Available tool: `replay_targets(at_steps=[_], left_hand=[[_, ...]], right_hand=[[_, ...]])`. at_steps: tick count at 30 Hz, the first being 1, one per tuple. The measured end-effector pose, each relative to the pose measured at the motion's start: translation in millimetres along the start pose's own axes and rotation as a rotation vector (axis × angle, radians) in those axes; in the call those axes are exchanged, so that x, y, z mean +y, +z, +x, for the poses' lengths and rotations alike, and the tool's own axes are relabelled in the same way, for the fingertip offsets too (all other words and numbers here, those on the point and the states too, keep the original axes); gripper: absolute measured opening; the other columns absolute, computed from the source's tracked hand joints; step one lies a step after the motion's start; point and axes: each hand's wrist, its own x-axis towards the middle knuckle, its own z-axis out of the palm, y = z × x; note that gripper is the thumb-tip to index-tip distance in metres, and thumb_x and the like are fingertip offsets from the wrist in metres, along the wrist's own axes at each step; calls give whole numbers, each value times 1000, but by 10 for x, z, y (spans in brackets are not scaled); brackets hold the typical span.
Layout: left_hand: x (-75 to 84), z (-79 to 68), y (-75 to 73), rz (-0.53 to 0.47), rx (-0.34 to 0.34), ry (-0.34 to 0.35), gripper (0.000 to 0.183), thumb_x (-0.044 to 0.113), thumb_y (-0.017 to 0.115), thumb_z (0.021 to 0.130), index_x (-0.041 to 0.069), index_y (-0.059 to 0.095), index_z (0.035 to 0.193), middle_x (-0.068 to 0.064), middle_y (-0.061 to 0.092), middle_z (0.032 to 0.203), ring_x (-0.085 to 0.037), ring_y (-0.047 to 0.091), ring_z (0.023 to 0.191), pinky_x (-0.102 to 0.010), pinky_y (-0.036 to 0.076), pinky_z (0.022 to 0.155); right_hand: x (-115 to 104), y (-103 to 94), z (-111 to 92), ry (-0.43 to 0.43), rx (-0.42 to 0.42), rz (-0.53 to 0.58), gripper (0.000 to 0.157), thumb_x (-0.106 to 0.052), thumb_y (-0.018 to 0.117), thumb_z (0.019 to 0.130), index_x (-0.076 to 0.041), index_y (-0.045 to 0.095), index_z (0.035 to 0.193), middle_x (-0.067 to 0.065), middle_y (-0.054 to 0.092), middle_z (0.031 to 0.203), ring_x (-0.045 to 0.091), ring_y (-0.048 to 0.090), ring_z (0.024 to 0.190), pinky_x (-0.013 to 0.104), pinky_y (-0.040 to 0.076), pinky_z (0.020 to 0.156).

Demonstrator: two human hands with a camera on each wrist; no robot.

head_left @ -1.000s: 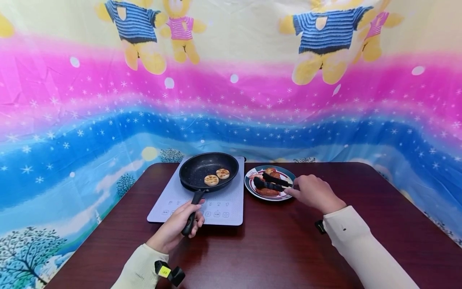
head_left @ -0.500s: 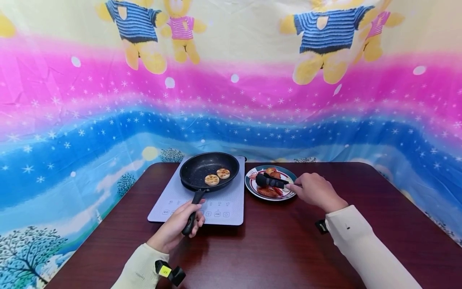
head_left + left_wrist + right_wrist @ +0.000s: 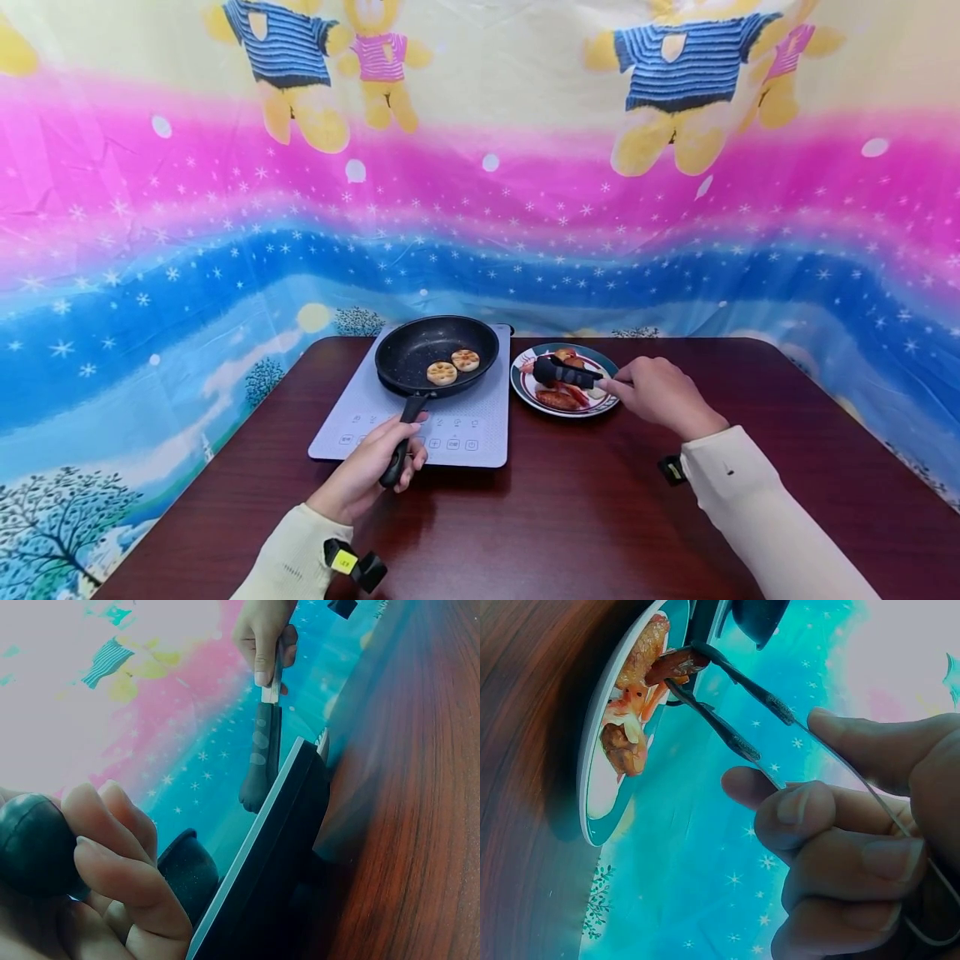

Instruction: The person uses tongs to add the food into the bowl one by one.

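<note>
My left hand (image 3: 366,468) grips the black handle of a frying pan (image 3: 408,350), which stands on a white induction cooker (image 3: 480,417). Two round, browned slices (image 3: 442,373) lie in the pan. Over at the plate (image 3: 519,393), my right hand (image 3: 663,398) holds metal tongs (image 3: 566,373) with dark tips, thumb on one arm and fingers on the other. In the right wrist view, a glossy brown sausage-like piece (image 3: 676,667) sits between the tong tips, at the plate's food. Around it lie a browned wing-like piece (image 3: 646,649), a shrimp (image 3: 632,706) and another brown piece (image 3: 622,752).
The dark red-brown wooden table (image 3: 555,508) carries the cooker, left of the plate. Touch-button marks run along the cooker's near edge. A printed cloth (image 3: 480,242) with bears and snowflakes hangs behind the table and on both sides.
The tongs have turned and their tips have come together over the food on the plate. My right hand has shifted slightly to the right. My left hand keeps its hold on the pan handle.
</note>
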Motion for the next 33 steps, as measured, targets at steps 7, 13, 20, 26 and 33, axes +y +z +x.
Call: replay_targets(at_steps=[7,13,20,26,33], left_hand=[[7,-2,13,3,-3,-6,55,26,38,103,-1,19,147,0,52,72,-4,45,48,-20,38,46],[8,-1,4,4,3,-10,53,25,36,103,1,20,147,0,52,71,-5,46,48,-20,38,47],[10,-6,2,4,9,-16,52,23,36,103,1,21,147,-1,52,71,-5,46,48,-21,38,46],[16,-8,5,9,11,-16,52,24,36,103,1,21,147,0,52,71,-5,46,48,-20,38,46],[28,-9,12,12,5,-10,54,25,36,103,-1,20,147,0,52,71,-4,45,48,-20,38,46]], right_hand=[[19,-19,-10,-2,13,11,29,-39,61,93,-16,76,82,-3,39,51,16,38,51,31,34,49],[12,-41,-14,-10,18,26,29,-37,61,94,-14,76,87,-3,40,52,16,39,52,31,34,49],[1,-84,-19,-26,49,33,28,-37,60,94,-14,76,88,-3,37,52,16,36,51,31,33,50],[-40,-149,-51,-48,103,47,28,-35,60,95,-11,75,95,-2,37,52,16,34,49,31,31,49],[-31,-157,-65,-34,55,34,29,-38,60,95,-15,74,84,-3,35,52,15,33,51,31,31,50]])
